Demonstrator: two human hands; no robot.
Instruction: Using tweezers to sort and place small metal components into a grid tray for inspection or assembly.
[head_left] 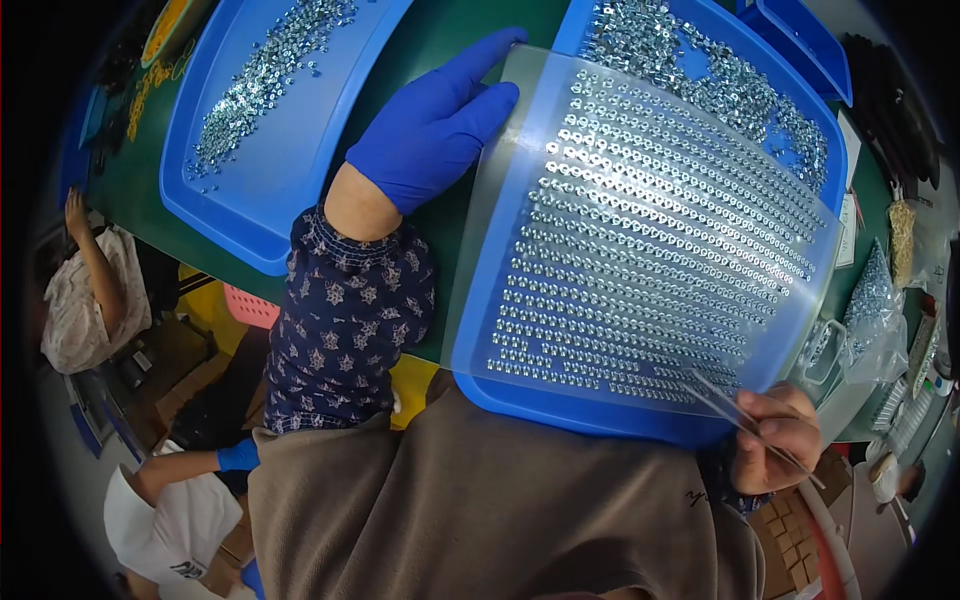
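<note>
A green table (440, 40) carries two blue trays: one far left (270, 215) strewn with loose small metal parts, one on the right (590, 412) under a clear plastic sorting plate (650, 230) whose rows are filled with the same parts. The plate's long axis runs from near left to far right, between both hands. The gloved left hand (430, 125) lies spread on its far-left edge; the bare right hand (775, 440), nearer its near-right corner, pinches tweezers (735, 415) whose tips reach the closest rows.
</note>
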